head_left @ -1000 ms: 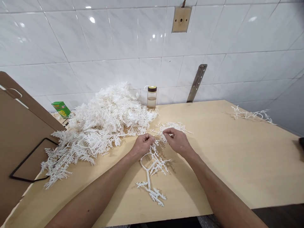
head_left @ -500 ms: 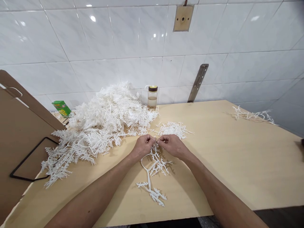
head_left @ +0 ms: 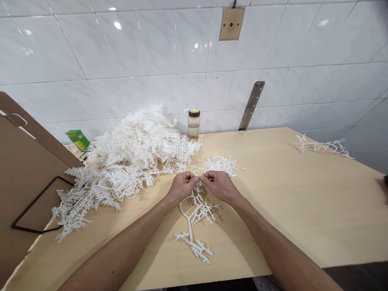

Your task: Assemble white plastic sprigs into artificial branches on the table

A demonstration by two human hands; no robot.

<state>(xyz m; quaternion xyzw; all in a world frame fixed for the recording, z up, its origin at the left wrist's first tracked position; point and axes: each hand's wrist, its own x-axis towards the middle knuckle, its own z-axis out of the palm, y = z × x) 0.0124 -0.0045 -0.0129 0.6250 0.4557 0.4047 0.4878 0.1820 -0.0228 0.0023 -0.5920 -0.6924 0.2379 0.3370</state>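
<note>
A white branched plastic piece (head_left: pixel 190 220), shaped like coral twigs, hangs from my fingers down toward the near side of the table. My left hand (head_left: pixel 182 186) pinches its upper end between thumb and forefinger. Right beside it, my right hand (head_left: pixel 218 185) pinches at the same end, its fingertips nearly touching the left ones. The exact tips being gripped are too small to make out. Just beyond my hands lies a small heap of short white twigs (head_left: pixel 222 163).
A large pile of white branched pieces (head_left: pixel 136 149) covers the table's left side. Behind it stand a bottle (head_left: pixel 193 125) and a green box (head_left: pixel 78 139). A cardboard box (head_left: pixel 27 173) borders the left edge. More white branches (head_left: pixel 325 145) lie far right on the table (head_left: pixel 303 202).
My hands stay in nearly the same place, both still pinching the upper end of the branched piece. The view has shifted very slightly.
</note>
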